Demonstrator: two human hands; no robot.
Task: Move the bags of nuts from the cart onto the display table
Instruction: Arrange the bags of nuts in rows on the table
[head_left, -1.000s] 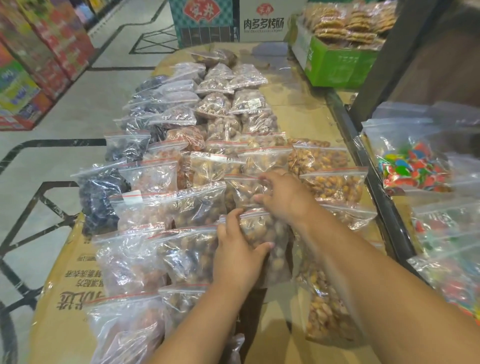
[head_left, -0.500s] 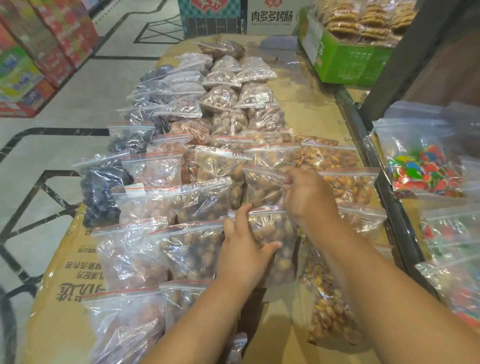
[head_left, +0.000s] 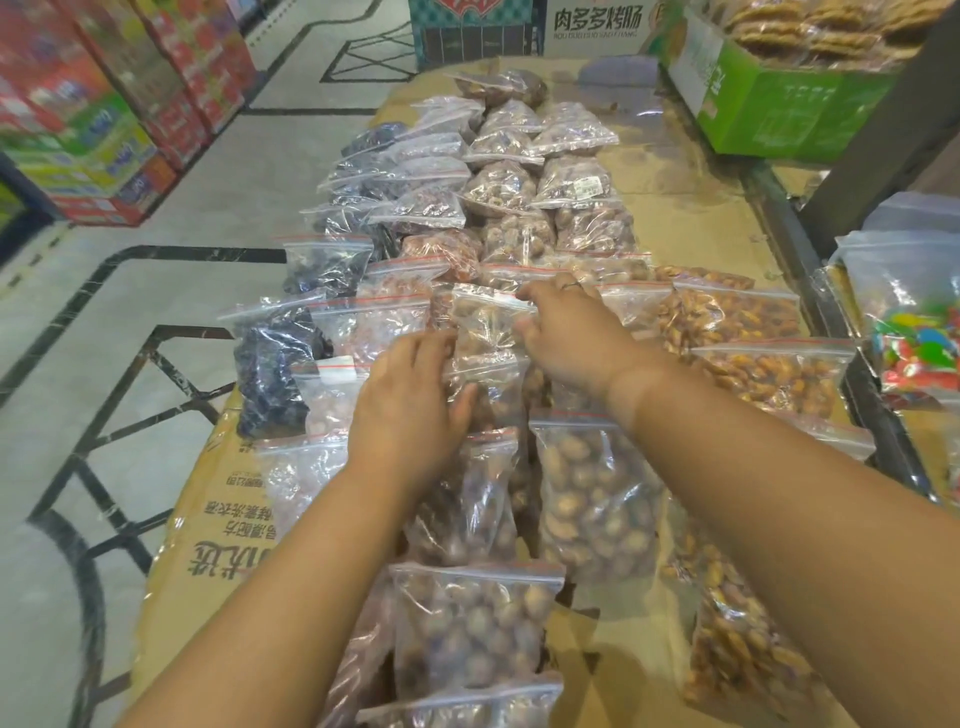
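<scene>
Along the left edge of the cardboard-covered bench the bags of dark dried fruit lie as they did half a second ago. The left hand has left the bag of large round nuts it was resting on and has gone farther up the bench and to the left; it now lies flat, fingers straight and gripping nothing, across the clear bags in the middle rows. The bag of large round nuts sits uncovered near the bench's near edge, its red zip strip in full view. Just beyond the left hand's fingertips stands a zip bag of nuts in the centre of the bench; the right hand has also reached farther in, and its fingers and thumb pinch the top right corner of that bag at the zip strip; a ring shows on one finger. The bags of golden-brown nuts by the right edge are unmoved, and the green box stands at the far right corner.
</scene>
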